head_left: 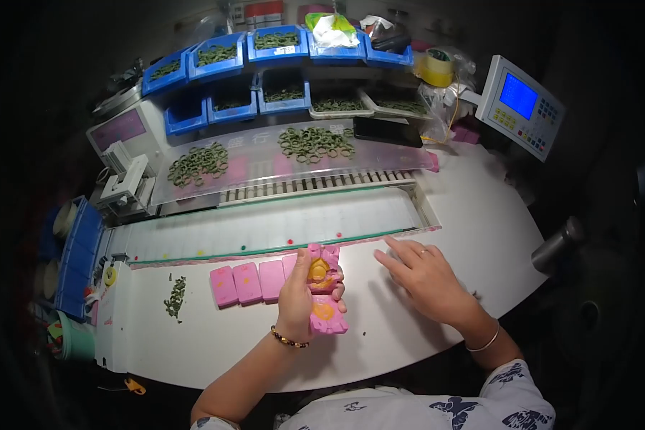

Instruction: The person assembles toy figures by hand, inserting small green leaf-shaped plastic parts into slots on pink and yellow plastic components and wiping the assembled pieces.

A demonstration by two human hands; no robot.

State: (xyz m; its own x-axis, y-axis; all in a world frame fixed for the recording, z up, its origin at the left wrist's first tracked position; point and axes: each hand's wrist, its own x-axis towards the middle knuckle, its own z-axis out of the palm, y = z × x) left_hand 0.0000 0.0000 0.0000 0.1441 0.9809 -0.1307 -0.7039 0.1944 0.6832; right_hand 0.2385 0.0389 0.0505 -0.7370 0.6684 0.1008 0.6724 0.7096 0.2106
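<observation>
The left hand (296,297) has its grip wrapped around a pink toy (325,290) standing up tall, while the right hand (424,276) lies flat and spread on the counter (480,215) just beside it.

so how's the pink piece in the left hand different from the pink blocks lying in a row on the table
The pink piece is lifted off the table in the left hand; the pink blocks lie flat, side by side. The held piece is longer, with flared ends and yellow-orange parts showing; the blocks are plain rounded rectangles. Both share the same pink colour.
</observation>
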